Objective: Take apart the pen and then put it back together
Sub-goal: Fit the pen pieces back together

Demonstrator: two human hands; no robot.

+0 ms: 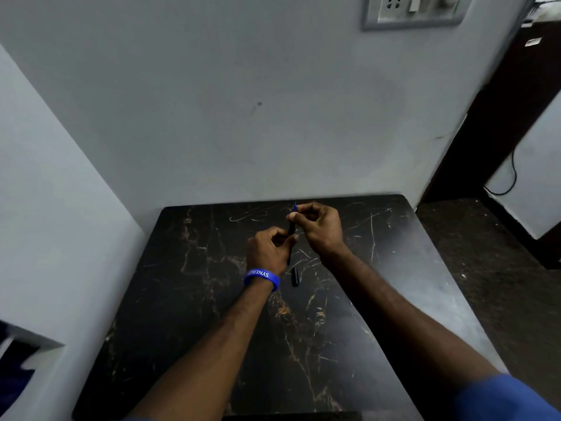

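Note:
A slim dark pen body (291,230) stands nearly upright above the black marble table (212,299), with a blue end at its top. My left hand (268,250), with a blue wristband, grips the pen's lower half. My right hand (318,227) pinches the blue upper end between thumb and fingertips. A short black pen cap (295,277) lies loose on the table just below the hands. The pen's lower tip shows under my left hand; the part inside my fingers is hidden.
The table is pushed against a pale wall, with another wall along its left side. A dark wooden door frame (498,117) and a dark floor lie to the right. A wall socket panel (413,9) sits high up.

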